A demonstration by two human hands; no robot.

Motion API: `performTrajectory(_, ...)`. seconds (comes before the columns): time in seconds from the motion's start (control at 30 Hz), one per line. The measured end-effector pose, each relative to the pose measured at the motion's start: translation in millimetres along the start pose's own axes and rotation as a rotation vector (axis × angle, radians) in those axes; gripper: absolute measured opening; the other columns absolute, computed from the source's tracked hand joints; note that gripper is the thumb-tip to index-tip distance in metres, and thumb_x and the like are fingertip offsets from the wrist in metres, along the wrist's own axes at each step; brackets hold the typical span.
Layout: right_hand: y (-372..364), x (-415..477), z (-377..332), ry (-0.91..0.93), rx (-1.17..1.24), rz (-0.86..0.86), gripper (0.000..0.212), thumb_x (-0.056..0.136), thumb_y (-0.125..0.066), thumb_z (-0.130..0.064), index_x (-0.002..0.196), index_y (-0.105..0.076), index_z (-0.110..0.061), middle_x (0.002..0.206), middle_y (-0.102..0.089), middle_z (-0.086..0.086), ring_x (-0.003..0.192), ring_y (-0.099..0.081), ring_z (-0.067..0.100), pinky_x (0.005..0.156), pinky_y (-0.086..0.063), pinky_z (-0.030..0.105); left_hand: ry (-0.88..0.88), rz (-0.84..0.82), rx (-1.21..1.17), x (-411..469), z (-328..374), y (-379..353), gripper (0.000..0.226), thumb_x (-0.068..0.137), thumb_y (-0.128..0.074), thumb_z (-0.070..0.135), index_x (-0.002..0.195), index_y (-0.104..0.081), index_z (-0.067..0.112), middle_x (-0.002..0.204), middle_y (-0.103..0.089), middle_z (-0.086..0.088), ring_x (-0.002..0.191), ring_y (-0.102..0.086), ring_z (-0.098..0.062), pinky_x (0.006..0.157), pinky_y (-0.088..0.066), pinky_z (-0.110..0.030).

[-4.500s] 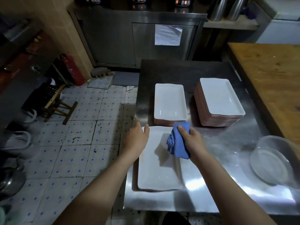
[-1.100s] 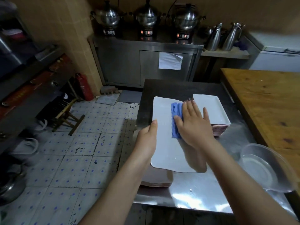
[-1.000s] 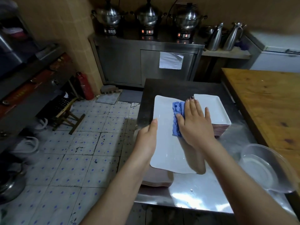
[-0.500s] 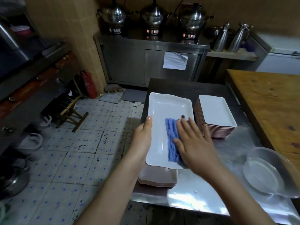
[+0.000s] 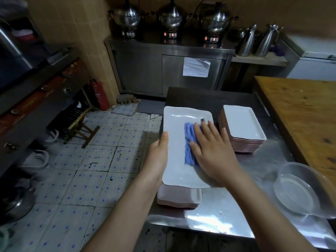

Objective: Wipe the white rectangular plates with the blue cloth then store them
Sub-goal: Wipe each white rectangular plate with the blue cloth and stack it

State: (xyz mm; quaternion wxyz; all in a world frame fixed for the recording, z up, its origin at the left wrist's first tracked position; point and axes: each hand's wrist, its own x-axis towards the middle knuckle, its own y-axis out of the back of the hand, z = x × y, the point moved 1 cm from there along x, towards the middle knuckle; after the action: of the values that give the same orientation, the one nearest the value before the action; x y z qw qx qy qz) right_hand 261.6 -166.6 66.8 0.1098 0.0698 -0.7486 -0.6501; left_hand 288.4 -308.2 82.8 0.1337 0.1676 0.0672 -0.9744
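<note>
Head view: the left hand [image 5: 157,151] holds a white rectangular plate [image 5: 179,122] by its left long edge, thumb laid along the rim on top, the other fingers hidden beneath it. The plate is lifted above a short stack of plates [image 5: 180,197] at the near left of the steel table [image 5: 221,217], its far end tipped a little upward. The right hand [image 5: 215,154] lies flat on the plate's face, fingers straight and spread, pressing the blue cloth [image 5: 189,142] against it; the cloth shows as a bunched strip under the palm and to the left of the fingers, near the plate's middle. Just right of the held plate stands a taller stack of plates [image 5: 242,124], apart from the hand. A clear bowl [image 5: 300,194] sits at the table's right side, beside a wooden tabletop [image 5: 301,110]. On the steel cabinet [image 5: 141,70] beyond stand 3 lidded pots [image 5: 171,15], with 2 metal jugs [image 5: 246,43] on a shelf to their right. A red fire extinguisher [image 5: 99,94] and a wooden stool [image 5: 80,124] stand on the tiled floor [image 5: 101,160] at the left
</note>
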Motion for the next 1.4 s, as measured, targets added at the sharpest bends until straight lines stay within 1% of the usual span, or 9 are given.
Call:
performTrajectory(0.1, 3, 18, 6, -0.063, -0.001, 0.013, 0.058, 0.100, -0.013, -0.044, 0.152, 0.002, -0.021, 0.160, 0.008, -0.001, 0.146, 0.010, 0.017, 0.119, 0.004, 0.044, 0.009, -0.017, 0.007, -1, 3, -2, 0.036, 0.099, -0.039, 0.038, 0.079, -0.061, 0.018, 0.069, -0.065, 0.005, 0.056, -0.062, -0.007, 0.040, -0.046, -0.012)
performTrajectory(0.3, -11, -33, -26, 0.130, 0.064, -0.181, 0.080, 0.068, 0.020, -0.058, 0.141, 0.026, -0.028, 0.148, 0.031, -0.012, 0.142, 0.024, 0.009, 0.110, 0.018, 0.038, 0.021, 0.031, 0.004, 6, -2, 6, 0.037, 0.099, -0.038, 0.039, 0.083, -0.063, 0.015, 0.070, -0.066, 0.000, 0.060, -0.062, -0.015, 0.051, -0.048, -0.020)
performTrajectory(0.53, 1, 8, 9, 0.005, -0.057, -0.080, 0.057, 0.099, -0.006, -0.045, 0.151, 0.006, -0.025, 0.159, 0.012, -0.007, 0.145, 0.015, 0.012, 0.117, 0.008, 0.048, 0.003, -0.003, 0.008, 2, 6, 6, 0.039, 0.098, -0.041, 0.037, 0.073, -0.061, 0.015, 0.053, -0.064, 0.008, 0.042, -0.061, -0.004, 0.037, -0.045, -0.013)
performTrajectory(0.7, -3, -39, -24, 0.122, 0.040, -0.166, 0.084, 0.070, 0.019, -0.052, 0.149, 0.013, -0.027, 0.156, 0.020, -0.010, 0.139, 0.028, 0.008, 0.112, 0.017, 0.039, -0.018, 0.028, -0.005, 6, 8, 11, 0.038, 0.100, -0.038, 0.035, 0.085, -0.063, 0.010, 0.064, -0.068, 0.002, 0.053, -0.064, -0.007, 0.041, -0.047, -0.015)
performTrajectory(0.9, 9, 2, -1, -0.043, -0.023, -0.046, 0.054, 0.102, -0.012, -0.040, 0.151, 0.002, -0.026, 0.159, 0.009, -0.007, 0.145, 0.015, 0.015, 0.116, 0.010, 0.048, 0.005, -0.022, 0.008, -2, -2, 1, 0.036, 0.099, -0.041, 0.035, 0.080, -0.063, 0.014, 0.062, -0.065, 0.005, 0.047, -0.061, -0.004, 0.041, -0.047, -0.013)
performTrajectory(1.0, 3, -16, 6, -0.067, -0.039, -0.088, 0.056, 0.101, -0.012, -0.041, 0.151, 0.005, -0.023, 0.159, 0.014, -0.005, 0.145, 0.017, 0.015, 0.115, 0.009, 0.046, -0.020, -0.009, 0.009, -2, 1, 8, 0.038, 0.099, -0.041, 0.034, 0.075, -0.060, 0.012, 0.050, -0.064, 0.009, 0.039, -0.058, -0.001, 0.036, -0.043, -0.010)
performTrajectory(1.17, -9, -41, -25, 0.056, 0.057, -0.138, 0.078, 0.078, 0.015, -0.054, 0.150, 0.010, -0.025, 0.158, 0.017, -0.007, 0.138, 0.027, 0.008, 0.114, 0.011, 0.041, -0.031, 0.011, 0.043, 0, -2, 6, 0.036, 0.099, -0.039, 0.037, 0.089, -0.064, 0.012, 0.071, -0.064, 0.000, 0.053, -0.063, -0.010, 0.049, -0.049, -0.017)
performTrajectory(1.3, 1, -12, -5, -0.062, 0.001, -0.028, 0.055, 0.101, -0.013, -0.041, 0.152, 0.000, -0.024, 0.160, 0.006, -0.006, 0.146, 0.013, 0.016, 0.115, 0.007, 0.050, -0.011, -0.017, 0.028, -5, -9, -3, 0.033, 0.099, -0.040, 0.035, 0.091, -0.063, 0.013, 0.072, -0.065, 0.002, 0.061, -0.061, -0.011, 0.049, -0.050, -0.017)
performTrajectory(1.4, 1, -20, 7, -0.109, -0.024, -0.030, 0.057, 0.099, -0.008, -0.044, 0.152, 0.001, -0.024, 0.159, 0.009, -0.006, 0.145, 0.017, 0.016, 0.114, 0.010, 0.047, -0.019, 0.006, 0.004, -6, -7, 2, 0.034, 0.099, -0.041, 0.035, 0.077, -0.060, 0.018, 0.067, -0.064, 0.006, 0.055, -0.060, -0.005, 0.043, -0.047, -0.012)
